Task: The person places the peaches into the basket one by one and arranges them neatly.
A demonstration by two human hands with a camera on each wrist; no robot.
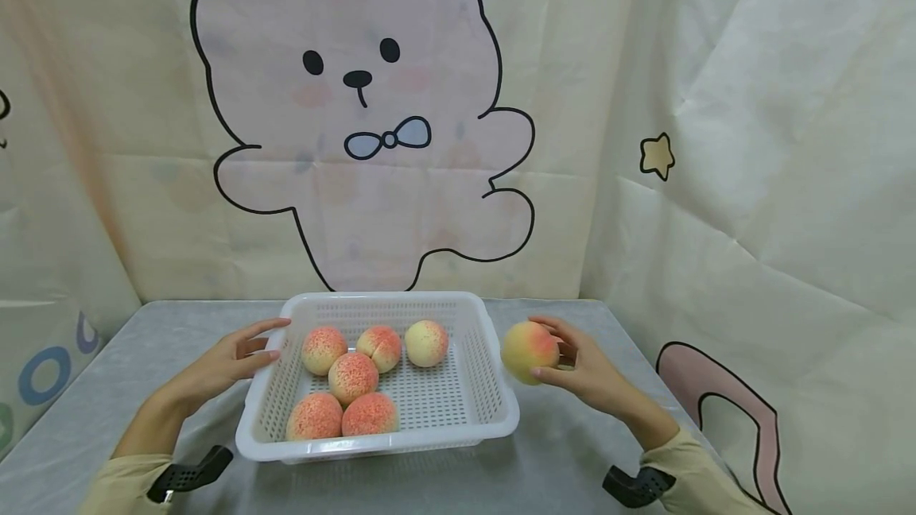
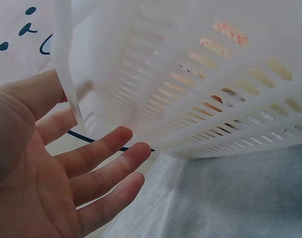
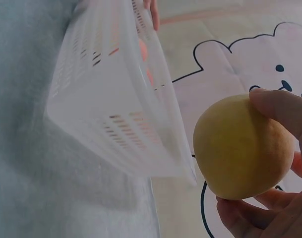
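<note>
Right hand [image 1: 581,365] grips a round yellow-pink peach [image 1: 529,351] beside the white slotted plastic basket [image 1: 479,412]; left hand [image 1: 232,358], fingers straight, touches its side.

The left hand [image 1: 232,360] is reaching forward with its fingers [image 2: 98,153] straight and spread a little, palm facing inward. The right hand [image 1: 583,368] is lifted, its fingers [image 3: 279,106] and thumb curling around something round. Both arms are stretching out from pale sleeves, with dark bands on the wrists.
</note>
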